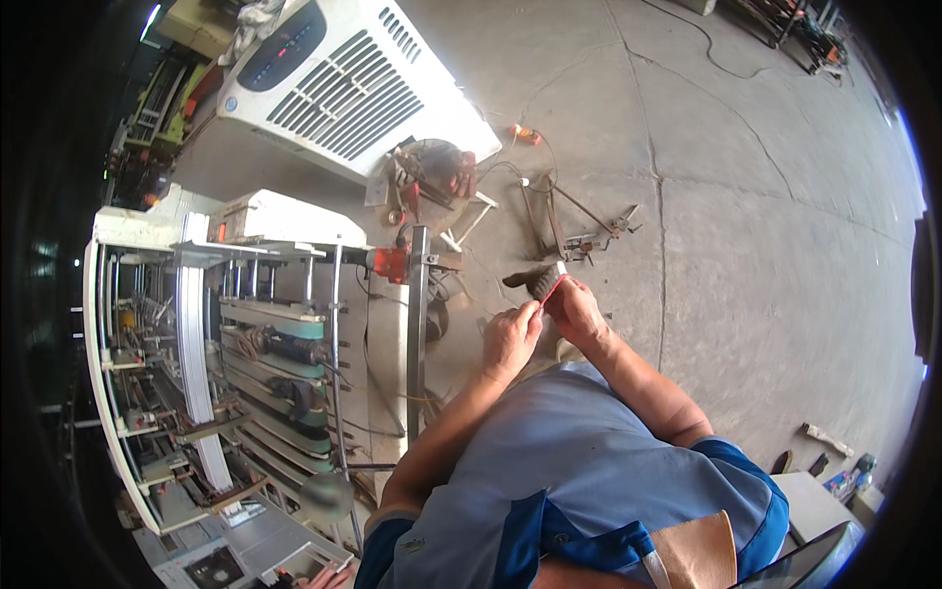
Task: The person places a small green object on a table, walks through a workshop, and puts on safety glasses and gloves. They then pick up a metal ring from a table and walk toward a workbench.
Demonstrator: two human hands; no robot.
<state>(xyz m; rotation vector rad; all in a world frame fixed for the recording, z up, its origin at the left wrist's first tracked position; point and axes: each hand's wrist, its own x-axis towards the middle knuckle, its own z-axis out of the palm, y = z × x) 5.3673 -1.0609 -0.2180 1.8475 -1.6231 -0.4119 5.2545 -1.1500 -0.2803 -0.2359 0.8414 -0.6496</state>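
Observation:
In front of my body, my two hands are close together over the floor. My left hand (511, 340) has its fingers pinched at the lower end of a small thin item with a red edge (552, 293). Its upper end is between the closed fingers of my right hand (577, 312). The fingers cover most of it, so its kind cannot be made out. A white tip (561, 267) shows just past the right fingers. Beyond the hands is a dark grey-brown ribbed shape (535, 281), partly hidden by them.
A white slatted cooling unit (348, 93) stands at the far left. Beside it, a round stool (432, 162) carries tools. A metal stand (559, 231) is on the concrete floor ahead. A red power tool (391, 263) sits by an upright post (418, 334); a belted conveyor frame (275, 363) fills the left.

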